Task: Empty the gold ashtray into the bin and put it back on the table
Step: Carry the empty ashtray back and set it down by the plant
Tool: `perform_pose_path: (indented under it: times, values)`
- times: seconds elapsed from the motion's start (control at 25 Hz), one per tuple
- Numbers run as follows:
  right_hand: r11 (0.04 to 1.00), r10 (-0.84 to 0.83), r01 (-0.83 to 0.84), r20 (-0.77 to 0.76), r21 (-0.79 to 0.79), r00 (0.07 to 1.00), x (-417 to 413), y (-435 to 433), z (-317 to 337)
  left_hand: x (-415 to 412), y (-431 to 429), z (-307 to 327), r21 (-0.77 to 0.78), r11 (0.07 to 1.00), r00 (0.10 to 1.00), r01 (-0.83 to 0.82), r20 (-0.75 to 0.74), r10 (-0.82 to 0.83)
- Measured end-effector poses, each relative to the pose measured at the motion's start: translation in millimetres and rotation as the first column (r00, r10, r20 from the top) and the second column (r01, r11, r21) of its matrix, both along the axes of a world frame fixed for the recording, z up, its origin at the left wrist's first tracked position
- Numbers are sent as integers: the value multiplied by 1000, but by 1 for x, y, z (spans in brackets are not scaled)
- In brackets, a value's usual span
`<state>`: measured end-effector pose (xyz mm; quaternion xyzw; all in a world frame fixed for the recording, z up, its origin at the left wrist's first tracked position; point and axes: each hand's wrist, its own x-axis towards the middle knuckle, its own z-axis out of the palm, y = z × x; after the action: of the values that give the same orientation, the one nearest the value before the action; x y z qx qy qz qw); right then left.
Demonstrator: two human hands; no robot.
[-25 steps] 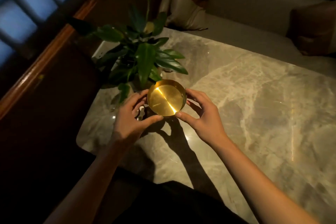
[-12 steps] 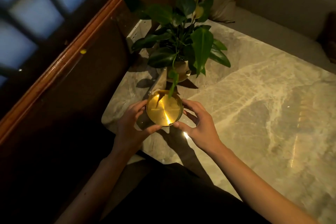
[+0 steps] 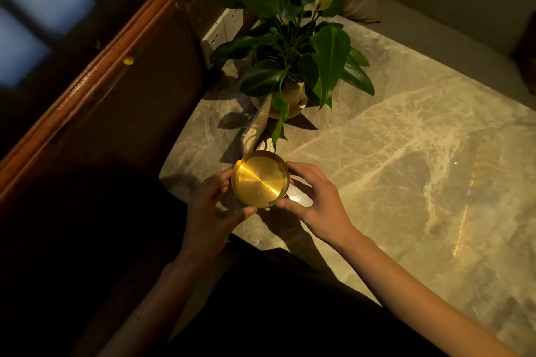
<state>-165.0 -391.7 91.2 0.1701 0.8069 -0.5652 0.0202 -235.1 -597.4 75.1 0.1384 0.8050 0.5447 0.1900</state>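
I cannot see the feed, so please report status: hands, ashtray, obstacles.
Left hand and right hand both grip gold ashtray, near table corner. Potted plant close behind. No bin visible.

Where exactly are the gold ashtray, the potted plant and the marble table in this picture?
gold ashtray (image 3: 260, 179): head view, middle of its shiny inside.
potted plant (image 3: 330, 52): head view, on the big front leaf.
marble table (image 3: 406, 168): head view, bare top right of the hands.
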Motion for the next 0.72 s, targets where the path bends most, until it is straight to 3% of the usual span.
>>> perform_pose_path:
  times: [0.52,0.72]
  values:
    - [994,27,-41,134,104,991,-4,-33,-52,-2,-29,-52,-49,998,992,-32,118,38]
    - [995,11,-31,204,95,979,-14,-46,-60,-6,-37,-72,-112,994,997,-15,73,24]
